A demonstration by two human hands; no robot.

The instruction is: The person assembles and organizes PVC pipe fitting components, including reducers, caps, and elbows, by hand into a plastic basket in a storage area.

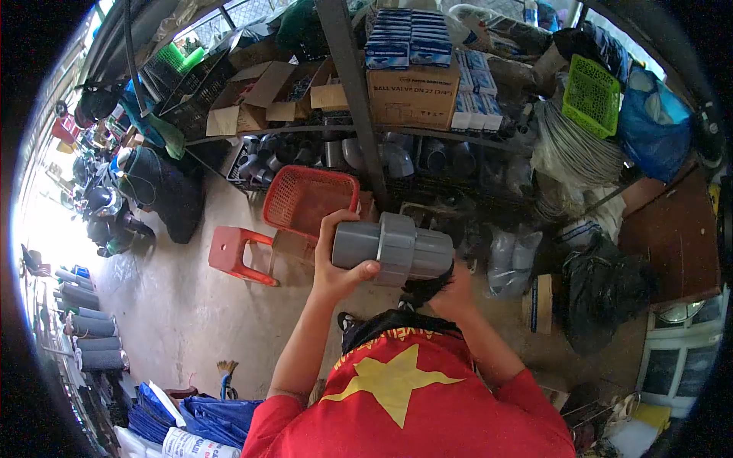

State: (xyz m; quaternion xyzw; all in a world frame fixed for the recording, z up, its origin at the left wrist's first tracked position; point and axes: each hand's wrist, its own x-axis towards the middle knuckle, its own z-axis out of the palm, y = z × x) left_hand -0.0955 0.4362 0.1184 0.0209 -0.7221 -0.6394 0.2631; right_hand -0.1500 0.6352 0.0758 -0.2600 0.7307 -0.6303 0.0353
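Observation:
A thick grey plastic pipe fitting point(395, 249) with a wide ribbed collar is held up level in front of my chest. My left hand point(340, 263) wraps round its left end, thumb along the lower side. At its right end, my right hand point(456, 288) is beside a dark, bristly or cloth-like thing point(427, 288) that touches the underside of the fitting. The fingers of my right hand are mostly hidden behind these, so their grip is unclear.
Beyond the fitting are a red basket point(311, 200) and a red stool point(229, 250) on the floor. Shelves carry a carton point(412, 95), blue-white boxes and grey fittings. Black bags point(607, 286) lie at right; rolls point(99, 360) lie at far left.

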